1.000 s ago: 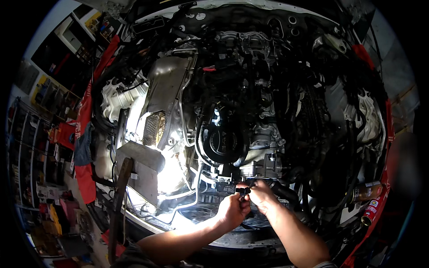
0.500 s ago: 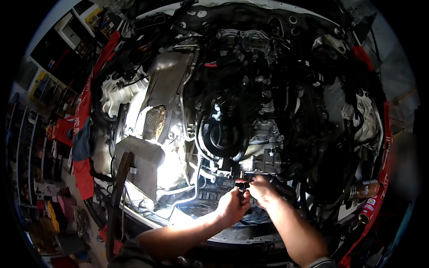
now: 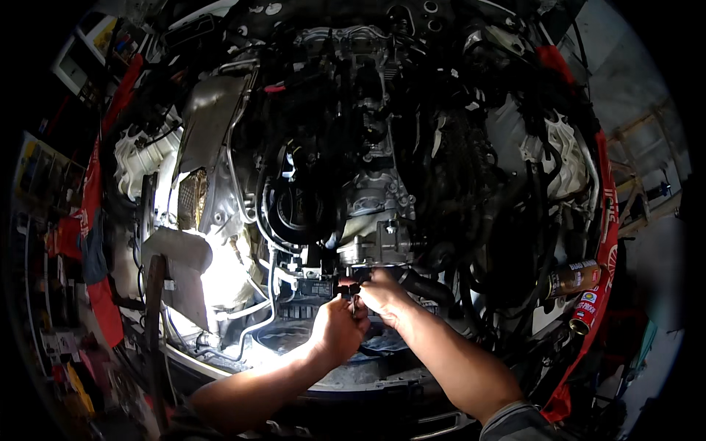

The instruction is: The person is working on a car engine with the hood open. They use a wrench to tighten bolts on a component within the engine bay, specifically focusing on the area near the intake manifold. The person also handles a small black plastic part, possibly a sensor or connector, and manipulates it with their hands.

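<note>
Low in the middle of an opened engine bay, my two hands meet at a small black part (image 3: 348,288), possibly a connector. My left hand (image 3: 338,328) is closed, thumb and fingers pinching the part's near side. From the right, my right hand (image 3: 384,297) comes in with its fingers curled at the part's other side; their tips are partly hidden. Just left of the part sits a black labelled box (image 3: 316,287). Behind my hands is a metal housing (image 3: 376,248) on the engine's front, and beside it a round black cover (image 3: 300,212).
A flat bar (image 3: 155,323) stands at the left before a grey metal shield (image 3: 180,268). Two spray cans, one brown (image 3: 573,279) and one red (image 3: 586,312), lie on the right edge. Red fender covers (image 3: 609,191) line both sides. Bright light falls on the left.
The whole scene has shifted left in the picture as my head turned right. Both hands stay at the same small part, with little visible change in grip.
</note>
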The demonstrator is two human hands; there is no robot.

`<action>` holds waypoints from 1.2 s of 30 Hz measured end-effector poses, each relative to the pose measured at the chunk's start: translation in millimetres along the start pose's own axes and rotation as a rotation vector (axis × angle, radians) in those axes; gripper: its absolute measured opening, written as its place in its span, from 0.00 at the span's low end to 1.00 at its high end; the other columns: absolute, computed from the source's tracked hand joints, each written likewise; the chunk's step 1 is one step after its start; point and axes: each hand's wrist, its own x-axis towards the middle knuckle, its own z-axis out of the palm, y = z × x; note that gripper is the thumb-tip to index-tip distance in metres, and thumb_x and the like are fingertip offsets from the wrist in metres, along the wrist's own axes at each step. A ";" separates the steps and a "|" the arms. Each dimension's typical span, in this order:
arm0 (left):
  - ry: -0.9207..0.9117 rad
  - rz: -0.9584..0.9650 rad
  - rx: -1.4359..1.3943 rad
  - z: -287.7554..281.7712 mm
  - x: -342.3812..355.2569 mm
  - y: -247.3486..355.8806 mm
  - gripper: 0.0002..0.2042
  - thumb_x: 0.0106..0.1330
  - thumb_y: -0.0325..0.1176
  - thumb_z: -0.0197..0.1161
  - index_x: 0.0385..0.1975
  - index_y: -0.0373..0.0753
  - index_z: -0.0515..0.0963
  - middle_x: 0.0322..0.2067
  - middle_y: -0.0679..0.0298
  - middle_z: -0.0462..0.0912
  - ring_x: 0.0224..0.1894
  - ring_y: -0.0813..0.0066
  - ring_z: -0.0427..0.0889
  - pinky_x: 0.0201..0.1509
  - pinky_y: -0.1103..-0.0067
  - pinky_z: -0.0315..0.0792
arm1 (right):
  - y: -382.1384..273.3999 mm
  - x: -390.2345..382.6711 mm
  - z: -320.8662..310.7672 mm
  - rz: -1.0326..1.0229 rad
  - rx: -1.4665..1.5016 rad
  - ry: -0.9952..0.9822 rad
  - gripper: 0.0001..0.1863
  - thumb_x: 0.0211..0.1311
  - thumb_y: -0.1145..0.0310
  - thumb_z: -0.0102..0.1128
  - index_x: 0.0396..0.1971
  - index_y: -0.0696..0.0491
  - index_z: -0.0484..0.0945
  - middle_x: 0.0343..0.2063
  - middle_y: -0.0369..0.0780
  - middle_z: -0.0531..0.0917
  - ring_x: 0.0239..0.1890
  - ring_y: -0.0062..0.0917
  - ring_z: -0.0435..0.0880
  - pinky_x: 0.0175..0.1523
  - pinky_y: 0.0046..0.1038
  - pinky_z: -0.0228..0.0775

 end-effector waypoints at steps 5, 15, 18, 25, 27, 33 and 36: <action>-0.003 0.131 0.183 -7.2 -3.1 -2.1 0.11 0.69 0.35 0.38 0.33 0.38 0.67 0.27 0.67 0.66 0.27 0.77 0.61 0.33 0.81 0.58 | -4.3 -8.2 7.3 -0.119 -0.130 -0.028 0.09 0.60 0.69 0.52 0.36 0.55 0.79 0.22 0.36 0.79 0.17 0.17 0.76 0.20 0.20 0.69; 0.097 0.063 0.055 15.9 -12.0 2.5 0.09 0.67 0.33 0.36 0.27 0.41 0.64 0.21 0.70 0.62 0.23 0.79 0.58 0.27 0.83 0.56 | -8.2 -10.8 8.5 -0.227 -0.150 0.029 0.05 0.53 0.77 0.54 0.29 0.59 0.76 0.21 0.36 0.77 0.19 0.17 0.73 0.21 0.18 0.64; 0.031 0.092 0.098 11.8 -7.0 -5.0 0.10 0.68 0.33 0.37 0.27 0.41 0.64 0.22 0.70 0.62 0.24 0.79 0.58 0.29 0.83 0.57 | 10.4 5.9 -8.5 -0.310 -0.304 -0.028 0.08 0.53 0.75 0.53 0.33 0.57 0.78 0.22 0.35 0.78 0.21 0.17 0.75 0.25 0.20 0.66; -0.063 -0.033 0.016 8.5 -12.5 2.5 0.15 0.69 0.39 0.31 0.27 0.41 0.64 0.20 0.72 0.63 0.21 0.80 0.58 0.26 0.85 0.55 | -6.9 -8.0 -3.7 -0.082 0.015 -0.187 0.11 0.56 0.74 0.46 0.36 0.58 0.76 0.22 0.35 0.75 0.22 0.16 0.71 0.28 0.19 0.68; 0.203 0.028 0.090 28.0 -16.6 1.5 0.15 0.69 0.39 0.31 0.28 0.41 0.65 0.21 0.72 0.66 0.20 0.79 0.58 0.24 0.85 0.54 | 0.0 -1.8 -6.3 -0.094 -0.057 -0.108 0.07 0.55 0.74 0.47 0.29 0.58 0.75 0.20 0.35 0.74 0.18 0.16 0.70 0.24 0.20 0.66; 0.076 0.388 0.683 0.9 -14.1 -10.0 0.10 0.56 0.13 0.45 0.23 0.37 0.68 0.22 0.68 0.67 0.28 0.84 0.62 0.28 0.86 0.62 | 0.0 -6.5 5.0 -0.200 -0.160 -0.042 0.05 0.56 0.70 0.54 0.25 0.55 0.76 0.20 0.34 0.76 0.20 0.17 0.74 0.26 0.20 0.65; 0.166 0.174 0.237 27.3 -25.2 -0.9 0.10 0.67 0.33 0.42 0.25 0.41 0.68 0.21 0.71 0.65 0.25 0.82 0.62 0.31 0.83 0.61 | -9.3 -12.6 1.6 -0.111 -0.059 -0.117 0.06 0.57 0.71 0.52 0.27 0.56 0.77 0.21 0.35 0.78 0.22 0.16 0.75 0.25 0.16 0.64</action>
